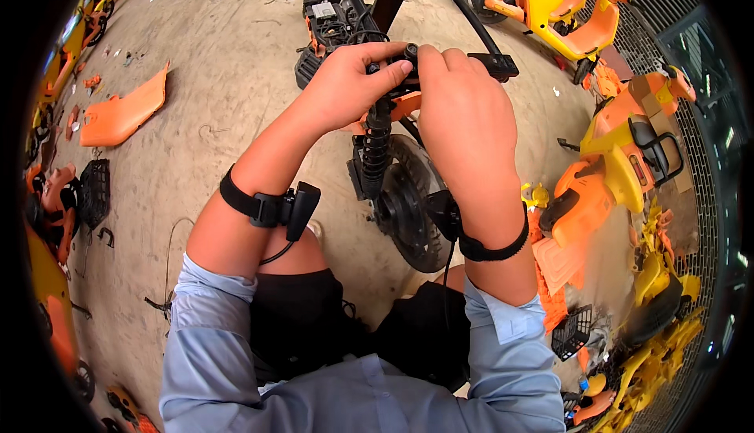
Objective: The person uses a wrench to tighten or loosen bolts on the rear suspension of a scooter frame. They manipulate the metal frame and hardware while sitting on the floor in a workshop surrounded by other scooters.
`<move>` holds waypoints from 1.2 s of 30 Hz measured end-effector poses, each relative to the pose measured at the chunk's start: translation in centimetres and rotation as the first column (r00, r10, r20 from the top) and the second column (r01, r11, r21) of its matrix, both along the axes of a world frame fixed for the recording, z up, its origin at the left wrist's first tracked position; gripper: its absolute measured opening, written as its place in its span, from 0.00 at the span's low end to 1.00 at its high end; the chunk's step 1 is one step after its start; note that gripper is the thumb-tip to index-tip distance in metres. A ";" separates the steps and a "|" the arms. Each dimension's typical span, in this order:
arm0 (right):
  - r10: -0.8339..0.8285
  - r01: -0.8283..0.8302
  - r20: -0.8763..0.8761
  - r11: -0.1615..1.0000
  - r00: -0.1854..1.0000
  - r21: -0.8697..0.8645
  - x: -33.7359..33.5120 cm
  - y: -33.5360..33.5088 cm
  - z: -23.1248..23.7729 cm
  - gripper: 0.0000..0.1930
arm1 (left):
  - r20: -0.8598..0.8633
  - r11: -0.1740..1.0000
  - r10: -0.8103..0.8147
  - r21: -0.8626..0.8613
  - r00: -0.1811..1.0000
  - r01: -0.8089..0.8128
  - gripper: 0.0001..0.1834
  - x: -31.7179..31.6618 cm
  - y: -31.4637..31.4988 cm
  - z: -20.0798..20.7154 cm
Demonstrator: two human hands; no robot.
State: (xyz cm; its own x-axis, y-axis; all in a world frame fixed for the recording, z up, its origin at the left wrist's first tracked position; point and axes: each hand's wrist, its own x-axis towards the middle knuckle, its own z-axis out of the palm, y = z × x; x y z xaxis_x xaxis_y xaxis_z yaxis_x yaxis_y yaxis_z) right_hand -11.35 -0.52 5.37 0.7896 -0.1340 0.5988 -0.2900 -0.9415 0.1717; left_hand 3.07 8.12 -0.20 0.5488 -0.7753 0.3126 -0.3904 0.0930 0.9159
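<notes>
Before me stands a partly stripped electric scooter, its black tubular rear rack (470,18) on top. Below are a coil-spring shock absorber (377,136) and a black rear wheel (408,217). My left hand (353,84) reaches to the frame's rear end, thumb and forefinger closed around a small black round part (411,51). My right hand (469,115) is against that part's right side, its fingers bent down over the frame. What those fingertips grip is hidden behind the hand. An orange bracket (404,106) shows under the hands.
An orange body panel (126,111) lies on the concrete floor at left. Yellow and orange scooters (550,1) stand at the upper right, with another (605,174) nearer. Loose panels and a black basket (572,331) lie at lower right. Another black basket (95,193) is at left.
</notes>
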 end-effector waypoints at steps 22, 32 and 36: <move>0.458 -0.494 0.244 0.863 0.855 0.109 2.5 -9.9 -1.4 0.13 | -0.013 1.000 -0.007 -0.011 1.000 0.007 0.26 0.3 0.0 -0.6; -0.012 0.022 -0.074 0.990 0.997 0.137 -1.4 -2.4 0.8 0.14 | -0.040 1.000 0.005 -0.007 0.999 -0.005 0.24 0.0 0.1 -0.3; 0.040 -0.056 0.076 0.974 0.996 0.220 -1.6 -2.0 1.8 0.14 | -0.064 0.999 -0.024 -0.032 0.998 0.022 0.25 -0.3 0.1 -0.1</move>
State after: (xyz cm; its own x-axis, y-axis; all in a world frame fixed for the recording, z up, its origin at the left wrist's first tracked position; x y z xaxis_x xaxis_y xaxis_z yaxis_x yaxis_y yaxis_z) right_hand -12.92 -2.54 7.12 0.7552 -0.2325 0.6129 -0.2472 -0.9670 -0.0622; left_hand 2.79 8.19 -0.25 0.5507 -0.7782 0.3020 -0.3285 0.1305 0.9354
